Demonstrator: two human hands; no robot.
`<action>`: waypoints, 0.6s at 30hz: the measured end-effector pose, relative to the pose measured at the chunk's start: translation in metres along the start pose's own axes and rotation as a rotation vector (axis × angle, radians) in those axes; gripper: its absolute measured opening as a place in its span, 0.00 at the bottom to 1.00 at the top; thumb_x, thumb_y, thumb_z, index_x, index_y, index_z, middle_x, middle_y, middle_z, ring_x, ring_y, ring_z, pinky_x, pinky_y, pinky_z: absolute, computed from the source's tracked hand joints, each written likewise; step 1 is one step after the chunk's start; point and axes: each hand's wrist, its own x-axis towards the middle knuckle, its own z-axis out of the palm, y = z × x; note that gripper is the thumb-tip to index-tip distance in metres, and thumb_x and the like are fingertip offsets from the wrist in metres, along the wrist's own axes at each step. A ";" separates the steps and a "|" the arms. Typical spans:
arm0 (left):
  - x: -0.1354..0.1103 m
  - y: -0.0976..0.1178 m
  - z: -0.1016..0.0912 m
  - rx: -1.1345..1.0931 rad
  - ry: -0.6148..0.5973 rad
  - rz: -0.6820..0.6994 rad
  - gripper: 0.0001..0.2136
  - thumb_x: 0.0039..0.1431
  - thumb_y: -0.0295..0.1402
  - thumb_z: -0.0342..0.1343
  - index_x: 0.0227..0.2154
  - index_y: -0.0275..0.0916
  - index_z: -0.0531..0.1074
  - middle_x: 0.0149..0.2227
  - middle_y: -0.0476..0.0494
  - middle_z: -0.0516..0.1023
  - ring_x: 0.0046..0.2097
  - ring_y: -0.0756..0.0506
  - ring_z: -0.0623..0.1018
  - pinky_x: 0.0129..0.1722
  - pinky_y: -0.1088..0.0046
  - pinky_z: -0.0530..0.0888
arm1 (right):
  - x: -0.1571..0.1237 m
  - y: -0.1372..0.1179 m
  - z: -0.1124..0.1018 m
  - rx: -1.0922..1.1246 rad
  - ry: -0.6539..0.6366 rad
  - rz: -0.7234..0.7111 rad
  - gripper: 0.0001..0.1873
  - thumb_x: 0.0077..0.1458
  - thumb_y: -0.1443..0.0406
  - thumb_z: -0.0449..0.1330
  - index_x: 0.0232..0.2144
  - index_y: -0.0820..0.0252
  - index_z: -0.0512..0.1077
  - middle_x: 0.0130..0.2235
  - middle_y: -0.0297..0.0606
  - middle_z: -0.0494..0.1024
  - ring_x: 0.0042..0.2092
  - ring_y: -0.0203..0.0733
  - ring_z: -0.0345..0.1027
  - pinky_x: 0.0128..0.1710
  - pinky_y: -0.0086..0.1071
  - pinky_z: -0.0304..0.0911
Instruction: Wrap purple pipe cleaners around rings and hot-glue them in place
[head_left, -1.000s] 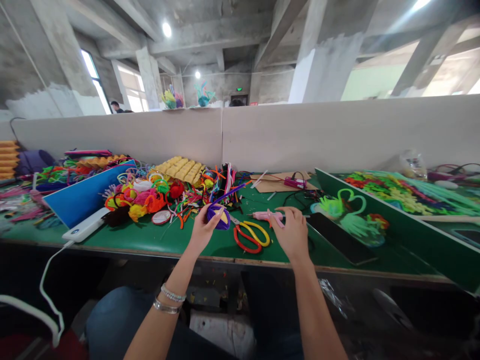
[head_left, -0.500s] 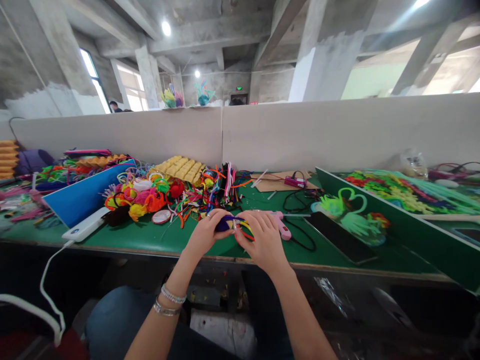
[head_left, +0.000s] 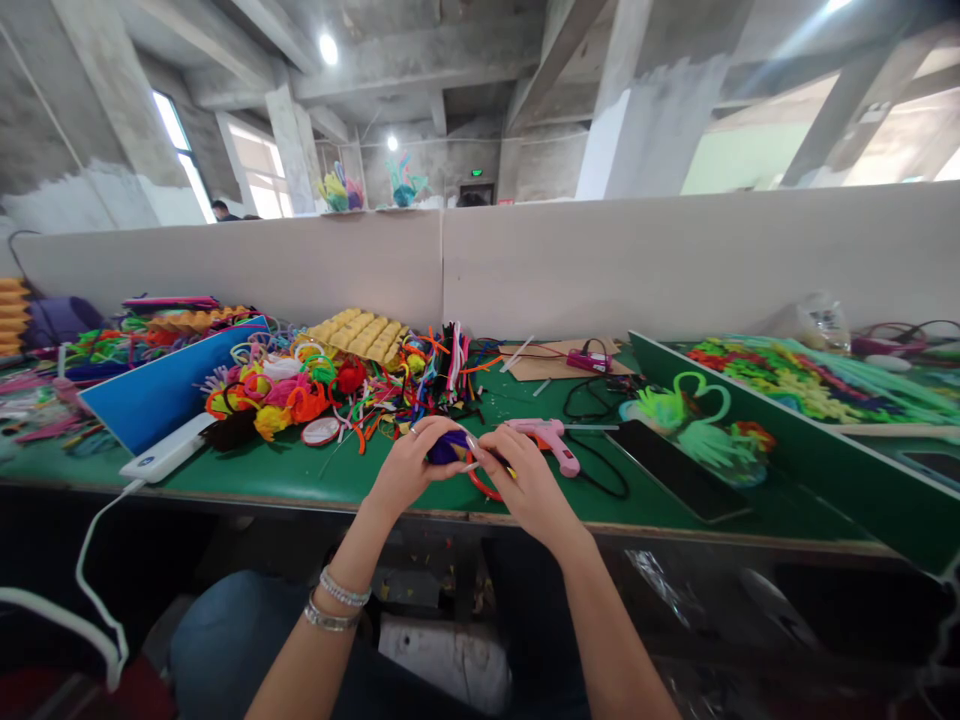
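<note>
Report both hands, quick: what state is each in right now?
Left hand: closed on the purple piece.
Right hand: fingers bent, tips at the purple piece; whether it grips cannot be told.

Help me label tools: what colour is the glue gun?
The glue gun is pink; head view.

On the left we see an upright blue rectangular panel (head_left: 169,385), a long white plastic device (head_left: 166,450) just beside it, and a white cable (head_left: 88,565) hanging from the device. We find a yellow bumpy tray (head_left: 360,335) behind fuzzy red, yellow and pink craft pieces (head_left: 279,395). Rightward, we notice a flat black slab (head_left: 675,470) beside bright green swan shapes (head_left: 709,440). Farther back, we spot a small magenta box (head_left: 589,360) on brown cardboard (head_left: 534,368), before a long beige partition (head_left: 675,260).
</note>
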 end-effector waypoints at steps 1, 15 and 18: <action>0.000 0.001 0.000 -0.008 -0.003 0.008 0.19 0.50 0.42 0.57 0.45 0.41 0.67 0.43 0.40 0.73 0.45 0.44 0.74 0.46 0.68 0.70 | 0.000 0.001 -0.002 0.039 -0.011 0.009 0.10 0.60 0.63 0.48 0.29 0.59 0.65 0.28 0.33 0.69 0.32 0.36 0.62 0.34 0.29 0.58; 0.003 0.007 0.005 -0.160 0.078 0.052 0.16 0.49 0.41 0.58 0.40 0.40 0.70 0.38 0.42 0.75 0.42 0.44 0.74 0.43 0.68 0.70 | -0.005 0.008 -0.007 0.183 -0.096 0.104 0.11 0.58 0.61 0.51 0.28 0.60 0.68 0.28 0.33 0.72 0.31 0.34 0.64 0.33 0.27 0.59; 0.002 0.006 0.008 -0.205 0.094 0.054 0.15 0.48 0.39 0.60 0.39 0.40 0.69 0.38 0.43 0.75 0.42 0.45 0.74 0.43 0.68 0.71 | -0.005 0.008 -0.008 0.209 -0.106 0.117 0.12 0.58 0.60 0.51 0.27 0.60 0.68 0.26 0.33 0.70 0.29 0.34 0.62 0.31 0.27 0.58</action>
